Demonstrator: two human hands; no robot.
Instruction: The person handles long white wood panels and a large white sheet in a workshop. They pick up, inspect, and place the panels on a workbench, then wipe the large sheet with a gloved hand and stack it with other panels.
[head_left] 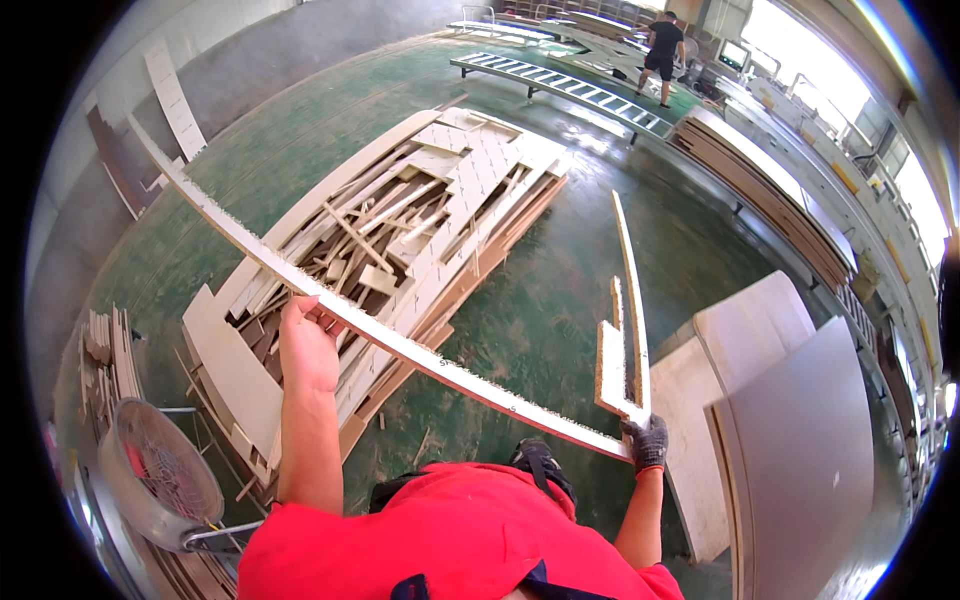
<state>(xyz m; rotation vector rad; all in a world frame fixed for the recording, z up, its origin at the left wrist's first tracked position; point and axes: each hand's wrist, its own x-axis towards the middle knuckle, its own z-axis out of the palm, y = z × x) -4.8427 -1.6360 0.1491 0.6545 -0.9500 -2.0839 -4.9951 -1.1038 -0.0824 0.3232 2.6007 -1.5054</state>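
Note:
A long, narrow strip of white board (440, 362) with rough edges runs slantwise across my front, from the far left down to my right side. My bare left hand (312, 345) grips it near its middle, fingers curled around the edge. My right hand (648, 442), in a dark glove, is closed at the strip's near end. The same hand also holds shorter offcut strips (632, 300) that point away from me, one of them a short, wider piece (608, 365). Beyond the long strip lies a big pile of board offcuts (490, 160), partly hidden by it.
A large floor fan (165, 460) stands at lower left beside a bundle of strips (110, 360). Grey panels (800, 440) stand close on my right. Farther off are stacked boards (770, 180), a roller conveyor (560, 85) and another person (663, 50). Boards (175, 100) lean on the left wall.

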